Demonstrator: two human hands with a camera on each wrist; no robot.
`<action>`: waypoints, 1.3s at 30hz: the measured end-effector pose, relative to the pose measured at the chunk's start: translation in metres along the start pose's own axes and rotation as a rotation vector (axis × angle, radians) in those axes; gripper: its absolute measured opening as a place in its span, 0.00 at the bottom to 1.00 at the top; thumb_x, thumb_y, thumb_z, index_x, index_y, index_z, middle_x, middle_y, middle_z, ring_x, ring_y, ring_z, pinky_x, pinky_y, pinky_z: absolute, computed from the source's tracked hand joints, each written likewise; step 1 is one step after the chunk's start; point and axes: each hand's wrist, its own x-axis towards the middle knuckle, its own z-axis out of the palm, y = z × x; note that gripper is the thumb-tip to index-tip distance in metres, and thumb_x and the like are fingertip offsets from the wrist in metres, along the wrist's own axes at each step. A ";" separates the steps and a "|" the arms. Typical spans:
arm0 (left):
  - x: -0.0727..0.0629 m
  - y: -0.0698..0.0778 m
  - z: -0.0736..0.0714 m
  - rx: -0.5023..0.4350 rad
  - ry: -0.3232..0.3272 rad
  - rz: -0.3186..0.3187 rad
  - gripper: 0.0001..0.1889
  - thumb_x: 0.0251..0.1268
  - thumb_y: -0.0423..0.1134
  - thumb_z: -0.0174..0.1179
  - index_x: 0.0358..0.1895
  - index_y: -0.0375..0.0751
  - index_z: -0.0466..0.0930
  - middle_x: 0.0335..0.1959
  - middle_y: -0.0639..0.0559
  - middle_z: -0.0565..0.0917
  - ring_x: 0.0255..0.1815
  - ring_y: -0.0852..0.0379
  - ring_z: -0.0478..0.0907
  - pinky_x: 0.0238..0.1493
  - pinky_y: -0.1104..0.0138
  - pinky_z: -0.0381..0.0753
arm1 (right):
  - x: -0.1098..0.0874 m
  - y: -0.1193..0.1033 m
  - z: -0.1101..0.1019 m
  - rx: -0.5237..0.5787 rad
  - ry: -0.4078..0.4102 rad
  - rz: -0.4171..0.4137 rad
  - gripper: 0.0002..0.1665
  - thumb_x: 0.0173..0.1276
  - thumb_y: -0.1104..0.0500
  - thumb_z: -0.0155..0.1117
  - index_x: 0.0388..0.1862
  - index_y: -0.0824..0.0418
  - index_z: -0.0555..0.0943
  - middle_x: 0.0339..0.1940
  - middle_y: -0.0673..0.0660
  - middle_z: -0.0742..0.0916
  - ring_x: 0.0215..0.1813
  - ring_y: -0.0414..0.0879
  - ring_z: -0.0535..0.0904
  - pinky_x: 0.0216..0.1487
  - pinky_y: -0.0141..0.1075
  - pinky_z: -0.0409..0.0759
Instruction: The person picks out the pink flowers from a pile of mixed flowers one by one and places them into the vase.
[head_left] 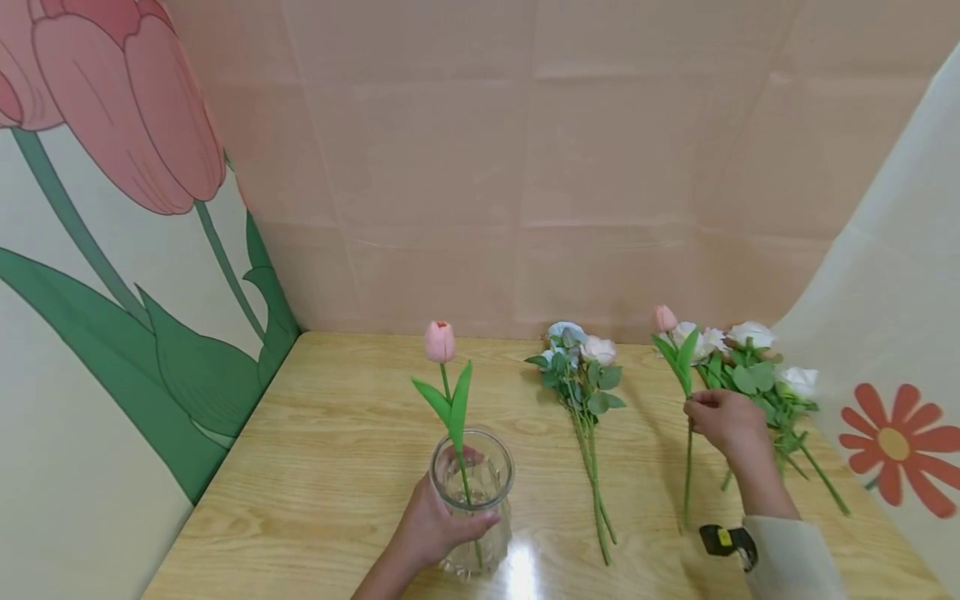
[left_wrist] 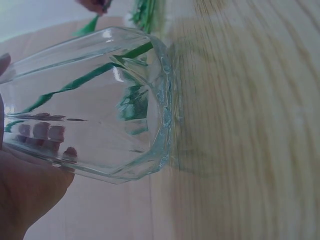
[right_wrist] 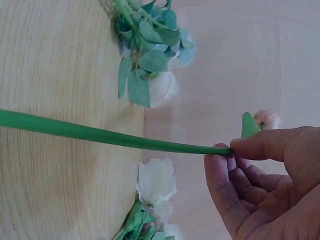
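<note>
Pink, green-leaved tulip (head_left: 686, 368), probably light and springy, is over the wood-grained bench (head_left: 322, 467), pinched mid-stem by my right hand (head_left: 729, 423), likely its best hold; my left hand (head_left: 432, 523) clasps the clear glass vase (head_left: 497, 543)

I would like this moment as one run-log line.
left grip: holds glass vase; right grip: pinches pink tulip stem; in vase: another pink tulip

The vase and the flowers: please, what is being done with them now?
A person's left hand holds the vase, with one pink tulip in it. The right hand pinches a second tulip by the stem, outside the vase. On the table, one flower bunch lies between the hands and another bunch near the right hand.
</note>
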 end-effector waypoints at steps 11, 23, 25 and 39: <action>-0.001 0.001 0.000 0.002 0.000 -0.002 0.38 0.48 0.48 0.79 0.64 0.56 0.71 0.65 0.48 0.78 0.67 0.35 0.71 0.61 0.33 0.73 | -0.012 -0.012 -0.002 0.054 0.004 0.003 0.34 0.76 0.43 0.55 0.65 0.70 0.74 0.57 0.71 0.85 0.43 0.54 0.89 0.42 0.51 0.83; -0.001 0.002 0.001 0.009 0.014 0.007 0.38 0.47 0.47 0.80 0.63 0.56 0.71 0.64 0.49 0.79 0.67 0.37 0.72 0.61 0.33 0.72 | -0.022 -0.024 0.002 0.111 0.009 -0.034 0.34 0.76 0.44 0.57 0.66 0.71 0.74 0.59 0.72 0.83 0.44 0.53 0.89 0.46 0.54 0.84; -0.001 0.002 0.001 0.012 0.016 0.010 0.38 0.47 0.48 0.80 0.63 0.56 0.72 0.64 0.49 0.79 0.67 0.36 0.71 0.61 0.33 0.72 | -0.024 -0.026 0.003 0.117 0.006 -0.040 0.34 0.76 0.45 0.57 0.65 0.72 0.74 0.59 0.72 0.83 0.44 0.53 0.89 0.47 0.54 0.84; -0.002 0.003 0.001 0.002 0.014 0.003 0.37 0.47 0.47 0.80 0.63 0.58 0.72 0.64 0.49 0.79 0.67 0.34 0.71 0.61 0.31 0.71 | -0.040 -0.042 0.018 0.125 0.015 -0.120 0.32 0.77 0.44 0.57 0.63 0.71 0.75 0.56 0.73 0.84 0.44 0.55 0.89 0.46 0.53 0.85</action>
